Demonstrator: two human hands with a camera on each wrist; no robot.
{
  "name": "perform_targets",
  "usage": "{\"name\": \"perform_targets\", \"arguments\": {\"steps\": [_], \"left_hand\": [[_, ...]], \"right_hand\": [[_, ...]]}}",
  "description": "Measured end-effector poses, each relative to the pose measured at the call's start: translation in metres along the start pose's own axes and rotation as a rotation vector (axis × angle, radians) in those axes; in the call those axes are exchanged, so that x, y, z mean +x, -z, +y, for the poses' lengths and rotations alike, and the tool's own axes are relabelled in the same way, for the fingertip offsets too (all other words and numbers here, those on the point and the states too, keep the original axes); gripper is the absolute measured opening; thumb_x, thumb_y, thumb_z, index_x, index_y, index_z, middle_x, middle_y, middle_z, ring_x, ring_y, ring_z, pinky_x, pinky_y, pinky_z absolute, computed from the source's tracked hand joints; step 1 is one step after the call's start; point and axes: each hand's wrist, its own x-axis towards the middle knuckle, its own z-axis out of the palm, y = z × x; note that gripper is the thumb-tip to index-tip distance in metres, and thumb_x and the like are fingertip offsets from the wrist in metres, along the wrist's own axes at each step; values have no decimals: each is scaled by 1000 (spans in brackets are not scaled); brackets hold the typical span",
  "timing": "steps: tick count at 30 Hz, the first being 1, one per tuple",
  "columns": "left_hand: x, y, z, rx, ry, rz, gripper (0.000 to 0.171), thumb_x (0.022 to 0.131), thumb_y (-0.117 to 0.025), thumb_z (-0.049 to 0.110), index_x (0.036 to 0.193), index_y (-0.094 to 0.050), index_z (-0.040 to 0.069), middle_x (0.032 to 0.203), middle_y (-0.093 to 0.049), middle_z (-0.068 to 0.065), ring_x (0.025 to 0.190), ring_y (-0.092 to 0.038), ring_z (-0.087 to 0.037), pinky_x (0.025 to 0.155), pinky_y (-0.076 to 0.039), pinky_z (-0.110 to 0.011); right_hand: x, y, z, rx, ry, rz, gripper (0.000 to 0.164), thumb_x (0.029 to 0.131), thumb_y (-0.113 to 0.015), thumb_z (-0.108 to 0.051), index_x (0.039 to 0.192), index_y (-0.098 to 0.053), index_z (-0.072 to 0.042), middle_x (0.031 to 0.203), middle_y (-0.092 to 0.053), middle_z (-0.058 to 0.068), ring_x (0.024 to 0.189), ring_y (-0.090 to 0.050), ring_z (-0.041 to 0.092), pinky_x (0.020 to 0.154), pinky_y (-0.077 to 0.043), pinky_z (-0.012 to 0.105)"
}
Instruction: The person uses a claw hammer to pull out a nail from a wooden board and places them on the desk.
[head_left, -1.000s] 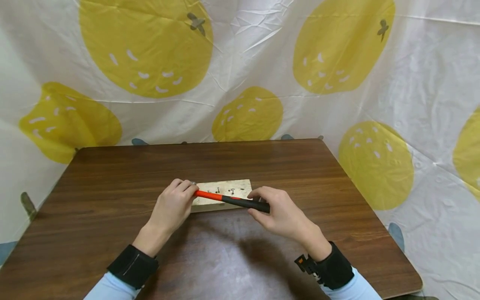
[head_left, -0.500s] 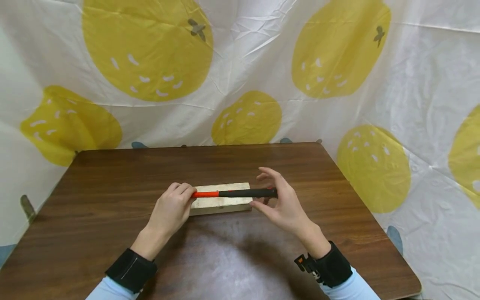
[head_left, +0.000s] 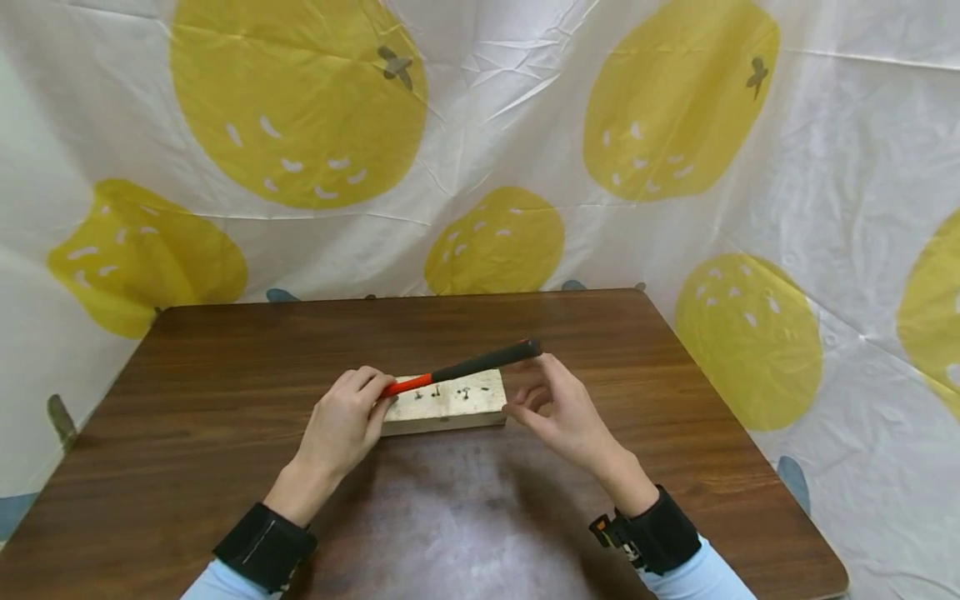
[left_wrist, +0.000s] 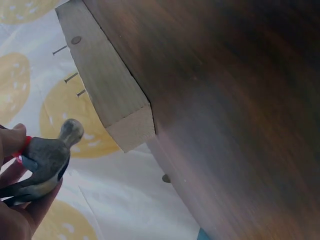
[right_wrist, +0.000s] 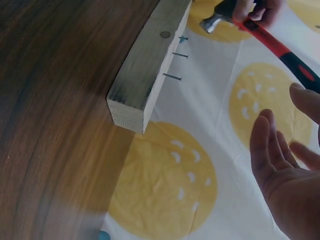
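My left hand point(head_left: 341, 425) grips a claw hammer point(head_left: 480, 364) by its red neck, close to the metal head point(left_wrist: 47, 155). The black end of the handle slants up to the right, above a wooden block point(head_left: 442, 423). My right hand point(head_left: 566, 417) is just below and beside that end, its fingers bent loosely with nothing held between them. Several nails stand up out of the block's top, such as this nail point(right_wrist: 172, 77). In the head view the hammer's head is hidden behind my left fingers.
The block lies on a brown wooden table point(head_left: 247, 358). Behind and to the right of the table hangs a white cloth point(head_left: 637, 242) printed with yellow fruit. A black strap point(head_left: 266, 546) wraps each wrist.
A second ago my right fingers held the black handle end. They have let go of it, and the handle has swung from sloping down to the right to pointing up.
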Motion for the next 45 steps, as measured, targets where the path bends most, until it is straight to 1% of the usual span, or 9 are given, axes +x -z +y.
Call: {"name": "perform_targets", "arguments": {"steps": [3,8,14,19,22,26,30,38,45], "left_hand": [[1,-1,2,-27,2,16,23,83,-84,-1,103,-73,0,95,-65,-8,86,-63,-27,74,-58,-43],[3,-3,5,-70,-10,61,23,83,-84,0,102,-73,-1,93,-65,-7,84,-64,-26,72,-57,-43],[4,-3,8,-93,-7,84,21,86,-82,3,104,-71,-1,93,-65,-7,84,-63,-26,73,-57,-43],[3,-5,9,-126,5,96,22,86,-82,1,105,-71,-1,93,-64,-7,83,-63,-24,71,-56,-42],[3,-7,12,-151,7,111,24,84,-83,-1,105,-71,-1,93,-65,-8,81,-65,-23,69,-57,-41],[3,-9,17,-184,12,128,27,81,-84,-4,105,-72,-2,94,-66,-8,79,-66,-20,66,-57,-38],[3,-11,22,-216,21,134,30,80,-84,-6,107,-72,-1,95,-66,-7,79,-67,-18,66,-58,-37],[3,-16,29,-275,31,126,32,80,-85,-3,109,-73,2,97,-67,-5,83,-68,-17,71,-59,-37],[3,-19,33,-323,26,123,33,82,-85,-1,113,-72,5,100,-68,-3,86,-67,-17,75,-58,-39]], "right_hand": [[0,-3,2,-21,38,-55,58,84,-81,6,135,-55,-3,113,-61,10,82,-67,23,64,-58,32],[-2,-6,5,-52,53,-133,50,87,-80,0,133,-58,-1,107,-63,7,86,-67,25,65,-59,33],[-3,-13,9,-61,51,-213,37,92,-76,-3,125,-62,0,106,-66,7,88,-67,19,72,-60,39],[-2,-17,10,-57,46,-254,28,92,-76,-3,118,-65,1,108,-68,7,101,-67,26,82,-59,42],[-1,-20,9,-59,53,-255,25,92,-76,-3,115,-67,-1,109,-69,6,104,-68,26,86,-58,40],[3,-25,8,-74,87,-236,25,91,-77,-4,114,-68,-4,110,-71,5,104,-69,23,88,-57,42],[9,-32,7,-76,121,-211,26,92,-76,-5,116,-68,-2,112,-71,6,105,-69,22,88,-57,46],[17,-43,4,-20,82,-187,28,93,-75,-4,120,-67,-1,117,-70,9,111,-67,21,90,-57,45],[24,-51,0,21,98,-150,31,94,-74,-3,123,-66,3,117,-70,16,111,-65,24,91,-56,45]]}}
